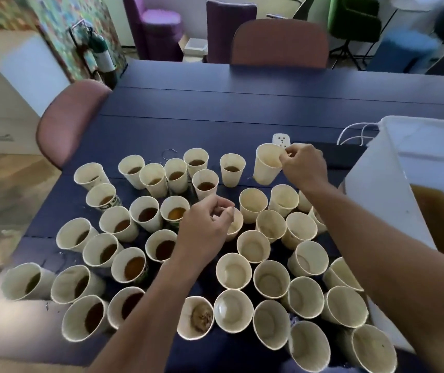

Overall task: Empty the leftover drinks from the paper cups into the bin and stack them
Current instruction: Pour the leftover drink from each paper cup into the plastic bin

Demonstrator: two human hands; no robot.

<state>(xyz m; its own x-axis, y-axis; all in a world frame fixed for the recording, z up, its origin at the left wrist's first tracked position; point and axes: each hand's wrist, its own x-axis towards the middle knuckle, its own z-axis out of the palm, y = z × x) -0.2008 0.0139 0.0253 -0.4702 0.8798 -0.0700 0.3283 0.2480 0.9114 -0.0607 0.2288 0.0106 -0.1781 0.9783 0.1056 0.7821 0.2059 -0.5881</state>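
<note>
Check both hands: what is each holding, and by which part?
Right hand pinches the rim of an empty, tilted paper cup at the back. Left hand curls over the rim of another cup; whether it grips it cannot be told.

Paper cups [252, 246] crowded upright on the worktop [215, 109], bin [414, 168] at the right.

Stood filled on the left, emptied on the right, close-packed from near edge to middle. Held one tilted cup [267, 164] by the rim in the right hand [305, 164], behind the rest, beside the bin. Hovered left hand [204, 227] over the middle. Chairs [280, 43] behind and left.
</note>
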